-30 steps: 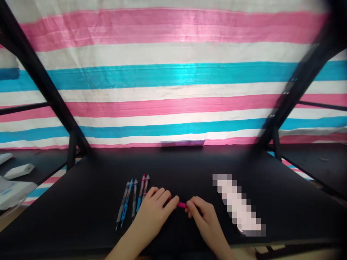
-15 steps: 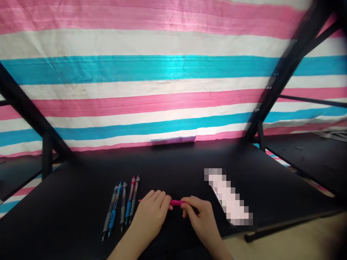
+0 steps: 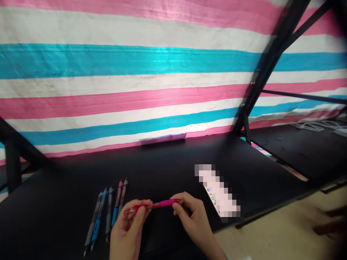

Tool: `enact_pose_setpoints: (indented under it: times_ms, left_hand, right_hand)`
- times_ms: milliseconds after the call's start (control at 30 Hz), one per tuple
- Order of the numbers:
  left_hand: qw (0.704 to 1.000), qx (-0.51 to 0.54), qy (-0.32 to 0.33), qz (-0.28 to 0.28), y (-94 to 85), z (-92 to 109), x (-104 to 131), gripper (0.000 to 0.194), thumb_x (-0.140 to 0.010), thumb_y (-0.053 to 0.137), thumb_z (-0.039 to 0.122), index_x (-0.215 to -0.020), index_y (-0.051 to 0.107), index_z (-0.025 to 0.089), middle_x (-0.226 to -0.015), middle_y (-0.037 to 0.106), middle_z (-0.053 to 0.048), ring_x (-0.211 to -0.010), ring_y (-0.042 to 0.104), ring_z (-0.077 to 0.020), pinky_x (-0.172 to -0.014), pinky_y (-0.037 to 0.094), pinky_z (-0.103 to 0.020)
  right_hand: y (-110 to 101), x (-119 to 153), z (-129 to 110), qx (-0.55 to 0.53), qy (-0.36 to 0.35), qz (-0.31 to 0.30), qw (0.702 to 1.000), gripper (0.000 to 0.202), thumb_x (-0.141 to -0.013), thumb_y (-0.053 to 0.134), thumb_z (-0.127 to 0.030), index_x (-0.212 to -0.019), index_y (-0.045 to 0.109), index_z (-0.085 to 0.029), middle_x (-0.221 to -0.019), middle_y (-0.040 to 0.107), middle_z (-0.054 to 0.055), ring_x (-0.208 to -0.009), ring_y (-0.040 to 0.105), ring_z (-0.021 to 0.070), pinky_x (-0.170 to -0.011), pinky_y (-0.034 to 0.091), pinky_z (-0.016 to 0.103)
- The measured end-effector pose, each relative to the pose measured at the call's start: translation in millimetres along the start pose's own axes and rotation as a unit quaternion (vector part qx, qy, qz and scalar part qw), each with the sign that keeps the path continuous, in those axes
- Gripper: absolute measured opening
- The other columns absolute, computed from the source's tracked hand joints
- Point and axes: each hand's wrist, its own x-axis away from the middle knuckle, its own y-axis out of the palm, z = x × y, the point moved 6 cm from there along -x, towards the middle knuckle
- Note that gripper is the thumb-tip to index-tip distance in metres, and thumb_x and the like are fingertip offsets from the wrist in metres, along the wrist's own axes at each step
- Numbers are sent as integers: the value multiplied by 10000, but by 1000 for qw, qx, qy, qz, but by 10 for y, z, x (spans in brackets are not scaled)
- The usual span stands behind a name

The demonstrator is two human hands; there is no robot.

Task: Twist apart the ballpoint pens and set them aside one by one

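Observation:
A red and pink pen (image 3: 166, 203) is held roughly level above the black table between my two hands. My left hand (image 3: 130, 224) pinches its clear red end with thumb and fingers. The pink grip end sits between the thumb and fingers of my right hand (image 3: 192, 213), which partly cover the tip. Left of my left hand lie several pens side by side: a grey one (image 3: 93, 224), a blue one (image 3: 98, 224), another grey one (image 3: 108, 213), and a red and blue one (image 3: 118, 198) beside a further grey one.
A phone-like flat item (image 3: 221, 195), mostly pixelated, lies on the black table (image 3: 168, 162) to the right. Black metal frame bars (image 3: 260, 72) rise at both sides before a striped sheet (image 3: 121, 90). White cables (image 3: 309, 125) rest on the neighbouring table at right.
My left hand has turned over, from back of the hand up to thumb showing, uncovering the pen's red end. The view has shifted right, so the pens and phone-like item appear further left.

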Motion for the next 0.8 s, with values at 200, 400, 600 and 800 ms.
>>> enact_pose_setpoints:
  times_ms: [200, 400, 600, 800]
  left_hand:
    - [988, 93, -72, 98, -73, -14, -26, 528, -315, 997, 367, -757, 753, 213, -766, 758, -16, -766, 739, -188, -751, 614, -236]
    - [982, 99, -91, 135, -74, -1, -31, 560, -217, 999, 336, -696, 747, 192, -764, 745, -5, -721, 731, -174, -687, 617, -195]
    - [982, 89, -74, 147, -110, 6, -34, 509, -266, 987, 348, -689, 739, 211, -730, 743, 21, -710, 738, -164, -688, 611, -169]
    - [990, 56, -54, 118, -204, -67, -65, 439, -400, 963, 356, -759, 733, 251, -695, 760, 31, -702, 755, -186, -680, 623, -192]
  right_hand:
    - [-904, 221, 47, 179, -122, 128, 968, 332, -965, 537, -313, -1288, 609, -290, -1182, 654, 87, -1122, 574, 292, -956, 451, 461]
    - [-1512, 243, 507, 339, -56, 136, 929, 423, -1003, 401, -499, -1297, 628, -297, -1428, 500, 113, -1337, 422, 389, -1051, 332, 640]
    - [-1505, 233, 576, 361, -51, 115, 924, 433, -1003, 406, -487, -1340, 590, -287, -1434, 495, 132, -1346, 414, 403, -1014, 351, 654]
    - [-1181, 362, 224, 187, -54, 214, 957, 276, -987, 512, -333, -1227, 618, -245, -1200, 623, 107, -1114, 585, 283, -893, 474, 419]
